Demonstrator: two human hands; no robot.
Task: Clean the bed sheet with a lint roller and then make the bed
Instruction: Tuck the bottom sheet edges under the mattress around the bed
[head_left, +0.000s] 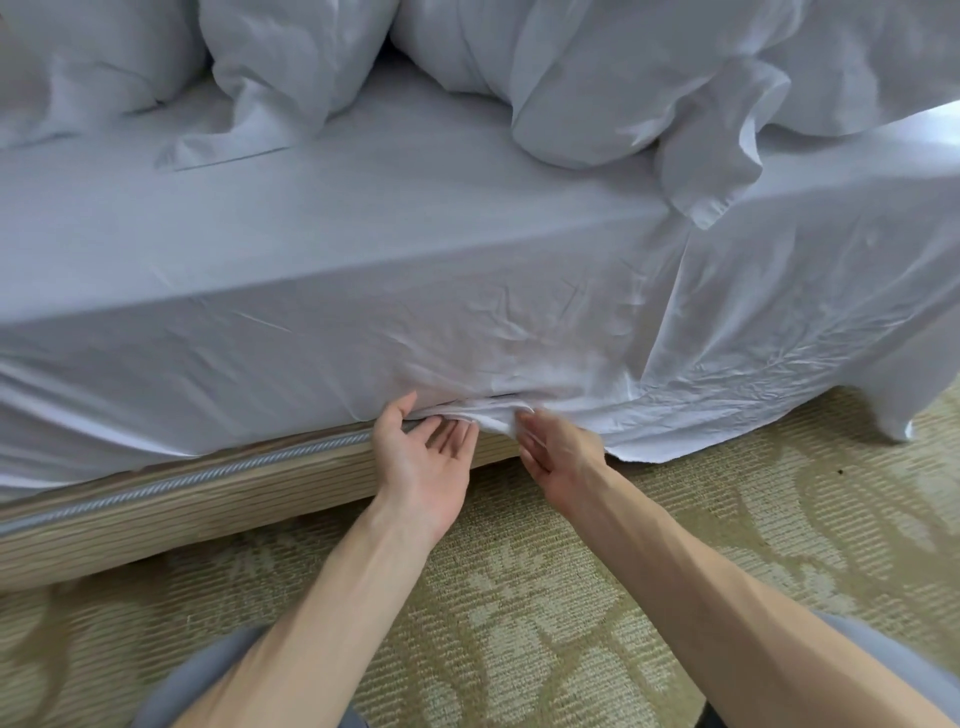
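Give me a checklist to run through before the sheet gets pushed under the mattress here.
1. Left hand at the sheet hem: ok, palm up, fingers under the fold.
2. Right hand gripping the bunched edge: ok, fingers pinch the fabric.
3. Sheet left of the hands tucked: ok, it disappears above the bed base.
4. Sheet right of the hands tucked: not ok, it hangs loose to the carpet.
5. Side panel smooth: not ok, creased above the hands.
6. Lint roller within reach: cannot tell, none in view.

A bedroom: white-sheeted bed (363, 249), heaped pillows (291, 57), patterned carpet (519, 597) below.
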